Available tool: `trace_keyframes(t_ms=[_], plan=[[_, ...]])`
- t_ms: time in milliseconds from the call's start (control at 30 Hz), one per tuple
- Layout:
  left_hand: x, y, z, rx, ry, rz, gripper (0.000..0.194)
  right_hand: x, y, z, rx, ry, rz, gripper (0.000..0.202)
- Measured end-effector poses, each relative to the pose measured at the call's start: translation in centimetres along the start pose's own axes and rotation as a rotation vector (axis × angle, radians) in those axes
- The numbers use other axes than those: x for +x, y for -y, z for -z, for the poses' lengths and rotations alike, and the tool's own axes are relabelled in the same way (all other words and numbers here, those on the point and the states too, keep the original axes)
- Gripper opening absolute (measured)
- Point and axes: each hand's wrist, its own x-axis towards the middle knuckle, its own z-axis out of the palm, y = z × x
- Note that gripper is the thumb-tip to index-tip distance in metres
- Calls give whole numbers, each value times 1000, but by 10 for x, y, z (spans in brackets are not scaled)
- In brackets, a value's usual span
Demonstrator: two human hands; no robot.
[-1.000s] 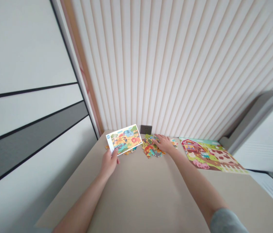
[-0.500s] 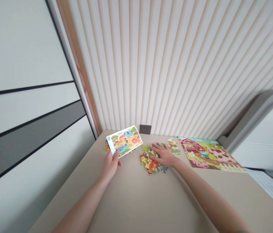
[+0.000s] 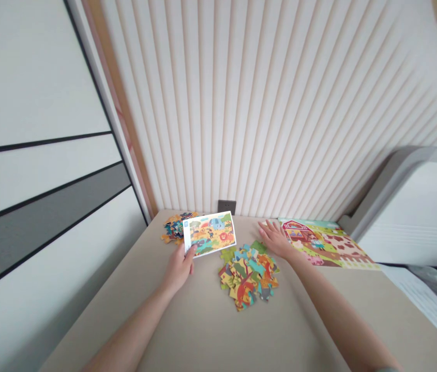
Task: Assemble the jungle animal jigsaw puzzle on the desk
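Over the beige counter (image 3: 202,325), I see the left hand (image 3: 178,267) pinching a white-bordered rectangular animal picture card (image 3: 211,233), presumably tilted for viewing; the spread right hand (image 3: 274,239) grips nothing visible, just beyond a multicoloured cardboard puzzle-piece pile (image 3: 247,276), seemingly placed for easy reach.

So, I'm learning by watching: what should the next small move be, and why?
Perhaps spread the nearer heap of colourful, knob-edged puzzle pieces with the right hand: they overlap, and that hand is open, while the left hand holds the rectangular, white-edged picture card.
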Motion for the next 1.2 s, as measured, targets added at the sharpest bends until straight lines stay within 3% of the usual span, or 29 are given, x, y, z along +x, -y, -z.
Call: trace_keyframes(t_ms=[100, 267, 567, 700, 833, 967, 1067, 1200], plan=[[-1, -1, -1, 3, 14, -4, 46, 4, -13, -10, 4, 47, 8, 76], [-1, -1, -3, -7, 29, -2, 47, -24, -14, -23, 19, 99, 119, 71], [4, -8, -11, -37, 109, 3, 52, -81, -5, -12, 94, 127, 330, 58], [29, -23, -34, 17, 233, 43, 48, -101, -2, -10, 105, 115, 395, 53], [62, -39, -77, 130, 366, 117, 36, -109, 1, -6, 170, 57, 461, 49], [85, -48, -113, 288, 419, 147, 39, -111, 6, -2, 265, -3, 515, 44], [92, -51, -122, 437, 399, 104, 38, -111, 10, -3, 299, -41, 523, 40], [84, -55, -117, 654, 289, -34, 40, -101, 7, -6, 240, -119, 457, 40]])
